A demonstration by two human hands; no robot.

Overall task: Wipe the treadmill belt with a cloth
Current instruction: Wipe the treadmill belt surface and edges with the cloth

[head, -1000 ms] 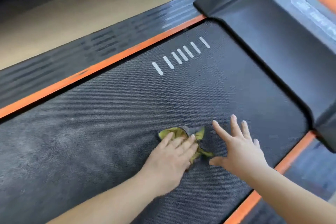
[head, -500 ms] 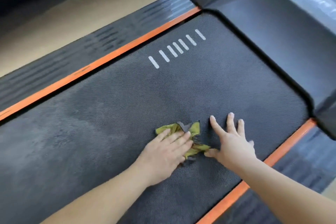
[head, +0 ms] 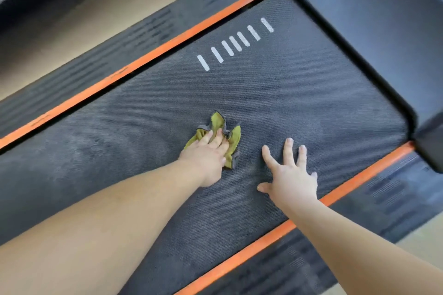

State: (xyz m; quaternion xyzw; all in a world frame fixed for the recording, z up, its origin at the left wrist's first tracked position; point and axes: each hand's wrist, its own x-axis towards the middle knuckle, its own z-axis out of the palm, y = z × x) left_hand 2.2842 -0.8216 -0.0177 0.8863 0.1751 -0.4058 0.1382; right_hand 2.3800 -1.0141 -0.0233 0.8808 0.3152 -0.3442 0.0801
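Across most of the view runs the treadmill belt (head: 311, 93), a dark, finely textured surface slanting from lower left to upper right, with paler, duller patches toward its left part. At its upper-right end it meets a black motor cover (head: 383, 19) whose rounded edge curves around the belt's corner. 2 ribbed black side rails flank the belt, the far rail (head: 96, 64) at upper left and the near rail (head: 383, 199) at lower right. Each carries 1 orange band along its inner edge: the far stripe (head: 153, 54) and the near stripe (head: 263, 239). Beyond the far rail lies pale beige floor (head: 96, 7).

2 bare forearms reach in from the bottom edge. The left hand (head: 208, 158) lies near the middle of the belt, its fingers laid fairly straight on top of the cloth (head: 217, 121), pressing it down against the belt. The right hand (head: 292, 179) rests near it, apart from the cloth, palm down on bare belt, fingers spread wide and straight, holding nothing; its forearm crosses over the near stripe.

Crumpled and small, the cloth is yellow-green with grey edging, and its corners stick out ahead of and to the right of the left fingertips. Farther up the belt, well apart from both hands, a row of 7 short white marks (head: 235, 43) sits close to the far stripe.
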